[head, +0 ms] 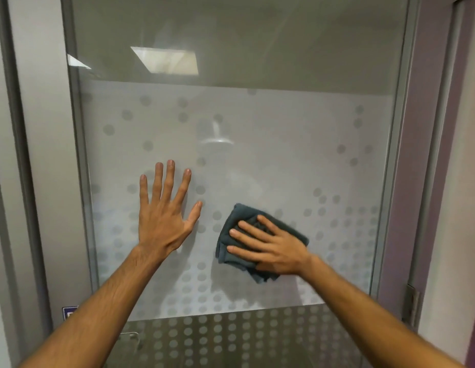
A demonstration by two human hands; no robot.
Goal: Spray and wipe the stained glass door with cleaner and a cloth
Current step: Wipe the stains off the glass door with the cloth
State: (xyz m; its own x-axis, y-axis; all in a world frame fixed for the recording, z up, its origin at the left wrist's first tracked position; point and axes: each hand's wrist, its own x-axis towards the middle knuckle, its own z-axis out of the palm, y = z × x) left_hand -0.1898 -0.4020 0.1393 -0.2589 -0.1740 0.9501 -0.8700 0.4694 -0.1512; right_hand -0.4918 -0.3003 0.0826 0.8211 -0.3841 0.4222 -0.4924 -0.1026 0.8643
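Cloth: dark grey cloth, bunched, flat against the frosted band of the glass door, right of centre.
Right hand: right hand lies on top of the cloth, fingers straight and spread (pointing left), pressing it to the glass.
Left hand: left hand splayed flat on the glass, just left of the cloth, not touching it.

The frosted pane of the glass door is left free above and to the right of the cloth. Passage leftward is barred by the left hand, spread flat on the glass. Sideways room is bounded by the grey door frame, where a hinge is mounted.
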